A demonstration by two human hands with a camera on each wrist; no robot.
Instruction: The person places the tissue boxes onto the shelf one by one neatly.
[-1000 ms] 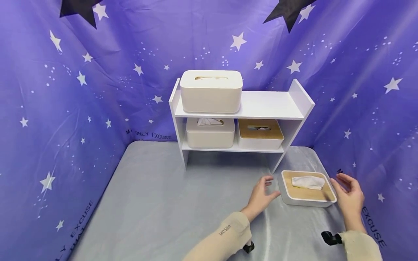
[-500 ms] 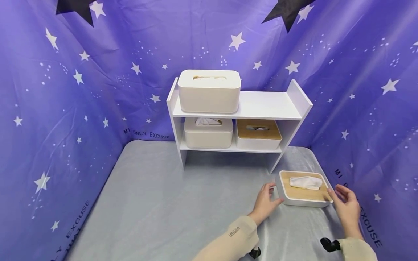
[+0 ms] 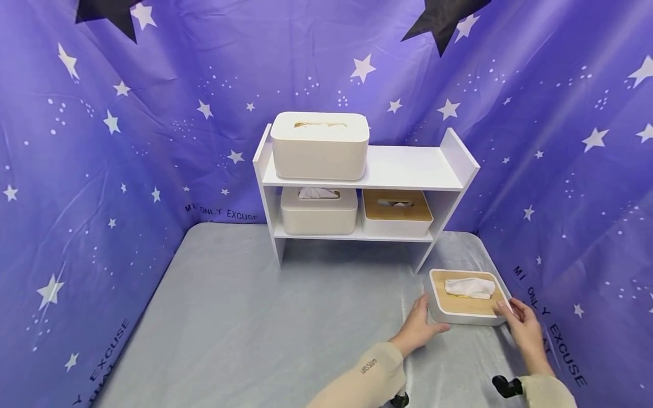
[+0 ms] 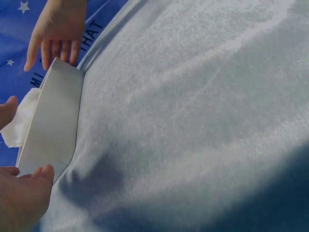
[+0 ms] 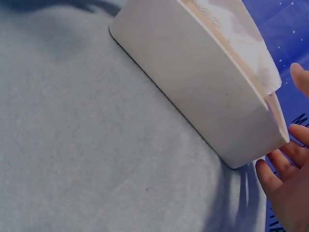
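A white tissue box [image 3: 461,306] with a wooden lid and a white tissue poking out sits at the right of the grey surface. My left hand [image 3: 417,327] is at its left end, thumb spread towards its front; whether the fingers touch it is unclear. At the opposite end is my right hand [image 3: 526,334], its thumb over the lid's corner in the head view. The right wrist view shows the fingertips of that hand [image 5: 289,176] against the box's end [image 5: 193,77], thumb raised. In the left wrist view, both hands flank the box [image 4: 55,113].
Behind stands a white two-tier shelf [image 3: 408,167]. A large cream tissue box [image 3: 320,156] is on its top. Below are a smaller cream box [image 3: 318,218] and a wooden-lidded white box [image 3: 397,224]. Starry purple curtain [image 3: 214,73] encloses the grey cloth-covered surface [image 3: 245,328].
Both hands have closed in on the tissue box from either end, the right thumb now over the lid's corner. The head view has shifted slightly; the box appears not to have moved.
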